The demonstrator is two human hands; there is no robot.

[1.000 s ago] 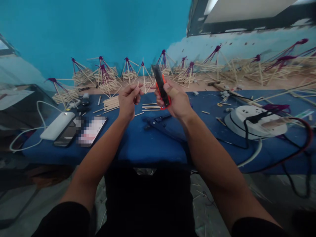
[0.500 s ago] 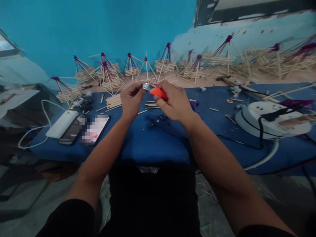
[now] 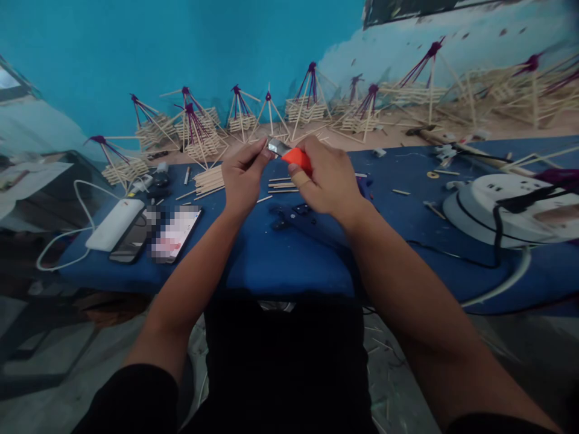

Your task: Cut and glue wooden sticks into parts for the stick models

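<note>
My right hand is closed around an orange utility knife, its metal end pointing left. My left hand is pinched just left of the blade; what its fingertips hold is too small to make out. A bundle of thin wooden sticks lies on the blue tabletop by my left hand. More sticks lie between the hands. Below my right hand is a dark blue tool, partly covered by the forearm.
Stick structures with purple tops line the wall. Two phones and a white power bank with a cable lie left. A round white device with cords stands right.
The view has shifted slightly, so the stick structures sit higher. The knife's metal end and my left fingertips have come a little apart. Both hands keep their grips.
</note>
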